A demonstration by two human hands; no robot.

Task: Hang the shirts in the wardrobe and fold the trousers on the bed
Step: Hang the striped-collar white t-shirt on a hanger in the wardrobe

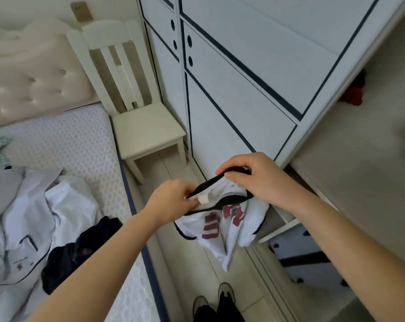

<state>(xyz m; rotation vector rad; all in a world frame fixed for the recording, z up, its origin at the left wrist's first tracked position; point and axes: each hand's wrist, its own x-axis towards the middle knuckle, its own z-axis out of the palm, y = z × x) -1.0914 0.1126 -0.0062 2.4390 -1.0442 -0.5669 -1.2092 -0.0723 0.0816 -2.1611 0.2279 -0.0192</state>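
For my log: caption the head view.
Left hand and right hand hold a white shirt by its collar, beside the wardrobe.

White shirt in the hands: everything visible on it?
The white shirt looks like soft knit, with black trim at neckline and sleeve edges and maroon block letters, partly lost in folds. A white label sits inside the neck. It hangs crumpled above the tiled floor, before the wardrobe; the left hand and right hand grip its neckline.
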